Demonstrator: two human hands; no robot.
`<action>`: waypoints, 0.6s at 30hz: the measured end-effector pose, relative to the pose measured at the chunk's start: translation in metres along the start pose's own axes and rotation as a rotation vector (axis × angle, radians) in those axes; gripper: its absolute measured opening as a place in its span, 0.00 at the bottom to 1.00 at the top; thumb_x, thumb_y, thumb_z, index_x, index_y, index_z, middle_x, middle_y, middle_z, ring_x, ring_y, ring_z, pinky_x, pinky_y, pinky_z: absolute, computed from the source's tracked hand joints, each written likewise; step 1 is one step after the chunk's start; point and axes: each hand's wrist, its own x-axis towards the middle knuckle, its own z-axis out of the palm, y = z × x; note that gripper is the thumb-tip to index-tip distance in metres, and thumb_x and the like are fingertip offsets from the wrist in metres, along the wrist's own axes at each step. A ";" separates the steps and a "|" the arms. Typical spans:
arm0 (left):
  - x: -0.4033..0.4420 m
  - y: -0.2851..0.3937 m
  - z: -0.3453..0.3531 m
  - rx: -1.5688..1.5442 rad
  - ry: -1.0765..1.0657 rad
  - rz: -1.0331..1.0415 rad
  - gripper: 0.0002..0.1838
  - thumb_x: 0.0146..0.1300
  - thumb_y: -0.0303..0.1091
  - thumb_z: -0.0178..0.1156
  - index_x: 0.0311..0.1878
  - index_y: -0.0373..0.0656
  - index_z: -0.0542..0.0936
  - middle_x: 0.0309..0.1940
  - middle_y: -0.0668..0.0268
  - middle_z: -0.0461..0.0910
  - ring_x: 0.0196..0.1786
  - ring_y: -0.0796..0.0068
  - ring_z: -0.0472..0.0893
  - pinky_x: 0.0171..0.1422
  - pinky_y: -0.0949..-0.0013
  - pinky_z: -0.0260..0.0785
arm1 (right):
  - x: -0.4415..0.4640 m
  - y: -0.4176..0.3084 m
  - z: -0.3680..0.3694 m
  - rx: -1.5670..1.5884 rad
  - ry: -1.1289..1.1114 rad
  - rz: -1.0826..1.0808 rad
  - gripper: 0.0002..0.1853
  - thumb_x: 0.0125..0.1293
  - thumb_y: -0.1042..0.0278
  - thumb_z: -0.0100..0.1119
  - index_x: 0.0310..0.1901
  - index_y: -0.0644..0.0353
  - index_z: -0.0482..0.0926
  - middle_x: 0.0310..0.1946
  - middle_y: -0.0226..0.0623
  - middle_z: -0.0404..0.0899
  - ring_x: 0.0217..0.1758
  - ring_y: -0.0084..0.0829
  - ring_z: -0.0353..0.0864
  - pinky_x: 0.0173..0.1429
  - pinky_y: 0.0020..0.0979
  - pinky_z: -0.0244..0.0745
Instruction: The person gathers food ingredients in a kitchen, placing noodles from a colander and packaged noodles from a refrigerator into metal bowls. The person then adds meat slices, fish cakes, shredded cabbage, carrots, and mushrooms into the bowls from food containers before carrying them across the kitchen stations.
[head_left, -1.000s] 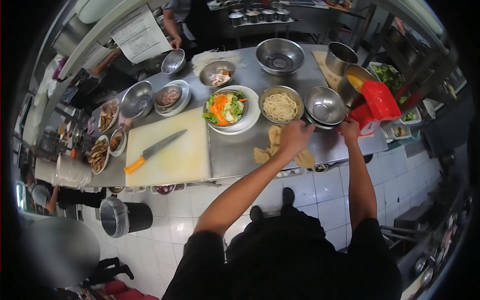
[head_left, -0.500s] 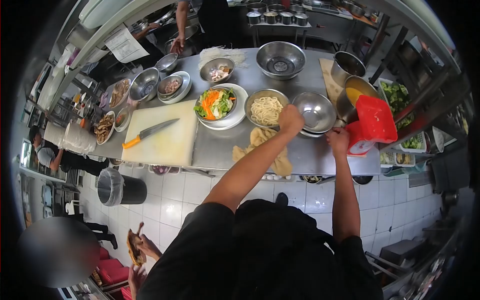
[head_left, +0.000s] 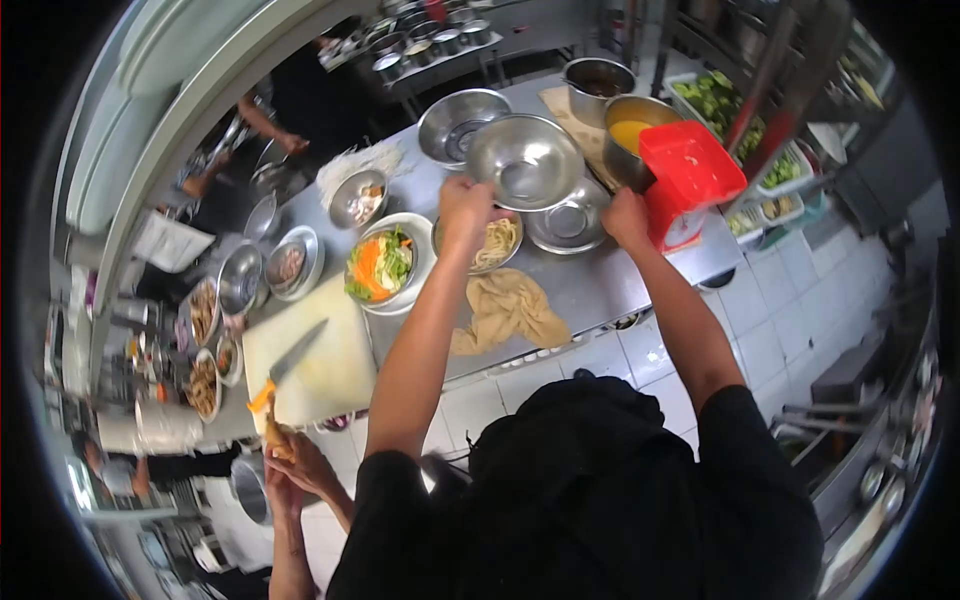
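Note:
My left hand (head_left: 467, 205) grips the rim of a steel bowl (head_left: 527, 165), raised above the table and empty inside. Below it, another steel bowl (head_left: 568, 225) rests on the table. Noodles (head_left: 496, 245) lie in a bowl partly hidden behind my left hand and forearm. My right hand (head_left: 626, 217) has its fingers curled beside the red scale (head_left: 690, 175); what they hold, if anything, is hard to make out. Close in front of the noodles lies a crumpled tan cloth (head_left: 510, 310).
A knife (head_left: 297, 352) lies on the white cutting board (head_left: 340, 310). Cut vegetables (head_left: 380, 265) fill a bowl to the left. Pots, including one with yellow liquid (head_left: 632, 132), stand behind the scale. At lower left, another person's hands (head_left: 300, 465) hold a piece of food.
My left hand has left the noodles and lifted the empty steel bowl up and left, uncovering the one beneath. The view has turned. The other person's hands have moved nearer the cutting board.

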 end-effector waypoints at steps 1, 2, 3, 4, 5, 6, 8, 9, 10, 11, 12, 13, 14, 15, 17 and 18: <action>-0.001 0.003 -0.007 -0.016 -0.008 -0.015 0.16 0.54 0.20 0.57 0.45 0.26 0.66 0.35 0.51 0.74 0.27 0.61 0.81 0.23 0.65 0.82 | -0.001 0.003 0.003 0.002 0.040 -0.007 0.14 0.51 0.66 0.62 0.35 0.69 0.82 0.36 0.59 0.82 0.45 0.55 0.82 0.50 0.48 0.78; -0.001 0.006 -0.012 -0.033 -0.015 -0.030 0.16 0.53 0.19 0.57 0.45 0.27 0.66 0.34 0.52 0.73 0.25 0.63 0.80 0.22 0.65 0.81 | -0.002 0.003 0.002 0.001 0.081 -0.016 0.14 0.51 0.67 0.61 0.35 0.69 0.82 0.36 0.59 0.82 0.45 0.55 0.82 0.51 0.48 0.78; -0.003 0.008 -0.015 -0.028 -0.025 -0.030 0.16 0.53 0.19 0.57 0.44 0.27 0.66 0.34 0.52 0.73 0.25 0.63 0.80 0.23 0.65 0.81 | -0.003 0.004 0.001 0.000 0.068 0.027 0.14 0.51 0.66 0.61 0.35 0.69 0.82 0.36 0.59 0.82 0.45 0.56 0.82 0.51 0.48 0.78; -0.006 0.010 -0.019 -0.027 -0.028 -0.032 0.15 0.53 0.19 0.56 0.44 0.28 0.66 0.34 0.52 0.73 0.25 0.64 0.80 0.23 0.66 0.82 | -0.005 0.000 -0.006 -0.002 0.051 0.065 0.14 0.51 0.66 0.61 0.35 0.69 0.82 0.36 0.59 0.82 0.45 0.56 0.82 0.50 0.48 0.78; -0.008 0.011 -0.022 -0.027 -0.028 -0.032 0.15 0.53 0.19 0.56 0.43 0.28 0.66 0.34 0.52 0.74 0.25 0.64 0.80 0.23 0.66 0.82 | -0.007 -0.006 -0.014 -0.002 0.033 0.098 0.14 0.51 0.66 0.60 0.35 0.69 0.82 0.36 0.60 0.82 0.45 0.56 0.82 0.50 0.48 0.78; -0.010 0.010 -0.025 -0.020 -0.044 -0.036 0.14 0.54 0.19 0.56 0.43 0.28 0.66 0.34 0.52 0.73 0.27 0.65 0.79 0.26 0.65 0.82 | -0.009 -0.013 -0.021 0.011 0.008 0.117 0.15 0.51 0.65 0.60 0.36 0.69 0.82 0.37 0.60 0.81 0.45 0.56 0.82 0.50 0.49 0.78; -0.013 0.009 -0.027 -0.012 -0.075 -0.043 0.14 0.54 0.19 0.56 0.43 0.27 0.66 0.34 0.54 0.72 0.31 0.66 0.78 0.33 0.63 0.83 | -0.014 -0.024 -0.036 0.034 -0.042 0.148 0.16 0.51 0.64 0.60 0.37 0.69 0.82 0.39 0.61 0.81 0.46 0.56 0.81 0.51 0.49 0.77; -0.015 0.008 -0.026 -0.053 -0.058 -0.046 0.14 0.54 0.18 0.55 0.43 0.30 0.64 0.33 0.52 0.74 0.24 0.65 0.79 0.26 0.64 0.82 | -0.020 -0.030 -0.040 0.064 -0.021 0.159 0.18 0.53 0.63 0.59 0.40 0.70 0.79 0.41 0.62 0.80 0.49 0.57 0.80 0.54 0.50 0.75; -0.014 0.005 -0.025 -0.069 -0.069 -0.056 0.15 0.54 0.18 0.55 0.43 0.30 0.64 0.33 0.52 0.73 0.24 0.66 0.79 0.26 0.64 0.82 | -0.023 -0.029 -0.040 0.075 0.017 0.138 0.18 0.54 0.64 0.58 0.41 0.70 0.78 0.41 0.62 0.80 0.48 0.57 0.80 0.54 0.50 0.75; -0.011 0.001 -0.025 -0.085 -0.078 -0.065 0.15 0.54 0.18 0.55 0.44 0.30 0.64 0.33 0.51 0.73 0.23 0.66 0.78 0.26 0.64 0.82 | -0.024 -0.027 -0.038 0.086 0.055 0.114 0.17 0.55 0.64 0.57 0.41 0.70 0.77 0.40 0.62 0.80 0.47 0.58 0.80 0.54 0.50 0.75; -0.010 -0.002 -0.024 -0.100 -0.085 -0.073 0.15 0.54 0.18 0.54 0.44 0.30 0.63 0.33 0.51 0.73 0.23 0.67 0.78 0.26 0.64 0.82 | -0.026 -0.025 -0.039 0.098 0.093 0.088 0.17 0.56 0.65 0.56 0.42 0.70 0.76 0.40 0.63 0.80 0.46 0.59 0.81 0.54 0.51 0.75; -0.012 -0.004 -0.022 -0.118 -0.088 -0.069 0.15 0.54 0.18 0.54 0.44 0.30 0.63 0.33 0.52 0.73 0.22 0.68 0.77 0.27 0.64 0.82 | -0.035 -0.025 -0.044 0.155 0.146 0.082 0.18 0.56 0.65 0.56 0.43 0.71 0.74 0.39 0.65 0.79 0.47 0.60 0.80 0.55 0.52 0.73; -0.015 -0.005 -0.019 -0.135 -0.091 -0.066 0.15 0.54 0.18 0.54 0.44 0.30 0.63 0.32 0.52 0.73 0.22 0.69 0.76 0.28 0.64 0.82 | -0.047 -0.025 -0.056 0.182 0.171 0.106 0.18 0.56 0.66 0.55 0.44 0.71 0.73 0.39 0.65 0.79 0.47 0.60 0.79 0.55 0.51 0.74; -0.015 -0.006 -0.016 -0.134 -0.098 -0.063 0.15 0.54 0.18 0.54 0.44 0.31 0.63 0.32 0.53 0.73 0.22 0.70 0.76 0.28 0.64 0.83 | -0.062 -0.025 -0.069 0.208 0.198 0.131 0.18 0.56 0.66 0.55 0.44 0.72 0.73 0.38 0.65 0.79 0.47 0.61 0.79 0.54 0.51 0.74; -0.018 -0.012 -0.008 -0.151 -0.117 -0.058 0.14 0.54 0.18 0.54 0.42 0.31 0.63 0.31 0.55 0.72 0.23 0.70 0.75 0.29 0.64 0.83 | -0.089 -0.012 -0.085 0.277 0.206 0.192 0.19 0.56 0.66 0.56 0.45 0.72 0.72 0.39 0.64 0.80 0.46 0.60 0.80 0.53 0.49 0.74; -0.020 -0.016 -0.002 -0.156 -0.126 -0.063 0.13 0.54 0.18 0.54 0.42 0.30 0.64 0.31 0.55 0.72 0.24 0.71 0.75 0.29 0.64 0.83 | -0.104 -0.001 -0.095 0.336 0.146 0.247 0.19 0.56 0.65 0.57 0.45 0.71 0.73 0.40 0.64 0.79 0.47 0.58 0.80 0.53 0.49 0.74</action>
